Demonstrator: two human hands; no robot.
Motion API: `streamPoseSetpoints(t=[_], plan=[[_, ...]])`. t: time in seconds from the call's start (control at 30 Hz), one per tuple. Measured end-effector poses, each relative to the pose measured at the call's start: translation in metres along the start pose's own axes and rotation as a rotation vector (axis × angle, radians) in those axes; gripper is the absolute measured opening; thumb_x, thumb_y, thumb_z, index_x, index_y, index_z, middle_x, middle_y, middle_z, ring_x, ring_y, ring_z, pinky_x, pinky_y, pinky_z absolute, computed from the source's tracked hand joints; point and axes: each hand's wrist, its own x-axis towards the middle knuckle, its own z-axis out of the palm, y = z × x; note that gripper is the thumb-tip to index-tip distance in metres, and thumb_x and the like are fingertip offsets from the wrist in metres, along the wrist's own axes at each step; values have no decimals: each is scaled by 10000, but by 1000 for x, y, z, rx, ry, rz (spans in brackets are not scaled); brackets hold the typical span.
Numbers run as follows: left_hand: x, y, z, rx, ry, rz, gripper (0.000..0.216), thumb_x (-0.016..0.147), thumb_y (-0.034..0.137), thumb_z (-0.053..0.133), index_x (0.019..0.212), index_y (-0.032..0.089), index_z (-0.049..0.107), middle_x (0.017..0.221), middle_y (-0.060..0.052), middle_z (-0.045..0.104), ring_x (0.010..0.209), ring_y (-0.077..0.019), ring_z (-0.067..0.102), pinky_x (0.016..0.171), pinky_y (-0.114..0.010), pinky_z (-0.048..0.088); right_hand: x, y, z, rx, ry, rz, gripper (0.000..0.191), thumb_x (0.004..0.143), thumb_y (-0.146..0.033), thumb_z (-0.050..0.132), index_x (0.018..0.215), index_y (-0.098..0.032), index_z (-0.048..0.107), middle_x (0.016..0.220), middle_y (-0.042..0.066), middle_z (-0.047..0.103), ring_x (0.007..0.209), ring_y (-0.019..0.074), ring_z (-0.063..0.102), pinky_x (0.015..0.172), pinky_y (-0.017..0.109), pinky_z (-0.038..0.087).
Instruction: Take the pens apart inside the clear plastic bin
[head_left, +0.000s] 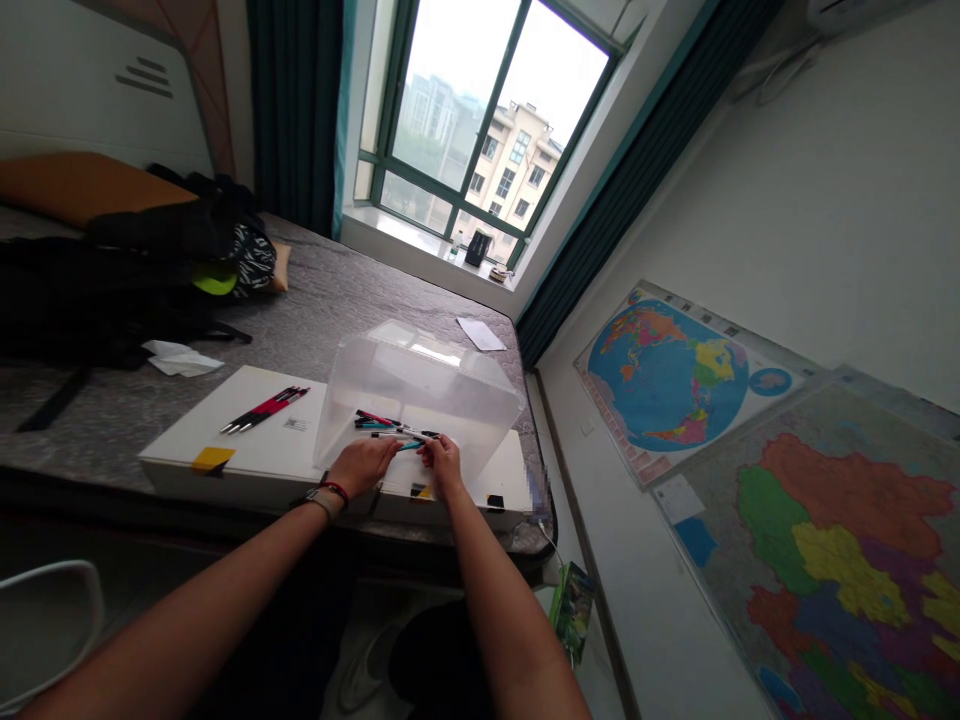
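Note:
A translucent plastic box [420, 375] stands on white cartons, its open side towards me. Inside lie several pens [375, 418], some red and black, some teal, in a loose pile. My left hand [364, 466], with bands at its wrist, reaches in at the box's front with fingers closed at the left end of a teal pen [411, 445]. My right hand [442, 465] pinches at the right end of the same cluster, where a white pen [416, 433] also shows. The fingertips partly hide the pens.
Several red and black pens [266, 410] lie side by side on the left white carton [187, 425], which bears yellow tape. The cartons rest on a grey mattress [330, 285]. Black bags [112, 290] and a crumpled tissue [182, 358] lie left; maps hang on the right wall.

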Motion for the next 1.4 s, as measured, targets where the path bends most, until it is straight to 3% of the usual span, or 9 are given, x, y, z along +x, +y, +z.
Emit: streamPoseSetpoints(t=[0.5, 0.9, 1.13, 1.27, 1.4], plan=[[1, 2, -3, -25, -13, -86, 454, 973, 577, 272, 1044, 237, 564, 846, -47, 693, 776, -211, 662, 629, -270, 390, 2, 0, -2, 246, 151, 31, 184, 774, -337, 602, 781, -203, 476, 624, -8, 647, 463, 83, 485, 440, 174, 349], [1, 3, 0, -24, 16, -232, 423, 1001, 478, 250, 1197, 206, 508, 872, -79, 710, 778, -236, 688, 631, -281, 428, 5, 2, -1, 292, 249, 35, 177, 874, -372, 497, 866, -238, 382, 625, -32, 632, 445, 84, 520, 431, 148, 357], [0, 2, 1, -82, 127, -240, 402, 995, 319, 299, 1361, 226, 435, 1124, -102, 670, 910, -225, 670, 692, -290, 470, 4, 2, -2, 309, 227, 38, 170, 851, -349, 538, 873, -228, 419, 627, -25, 644, 463, 84, 530, 441, 149, 378], [-2, 0, -1, -56, 83, -180, 448, 928, 156, 349, 1326, 284, 510, 1213, -75, 605, 912, -188, 651, 714, -271, 479, 4, 2, -2, 291, 177, 42, 189, 808, -334, 597, 826, -209, 457, 630, -12, 645, 468, 81, 524, 436, 154, 380], [-2, 4, -5, -50, 71, -149, 362, 942, 246, 374, 1212, 281, 612, 1202, -72, 607, 905, -200, 646, 714, -286, 484, 2, 1, -2, 268, 138, 45, 194, 778, -330, 632, 786, -191, 498, 643, 0, 653, 475, 79, 515, 438, 162, 381]])
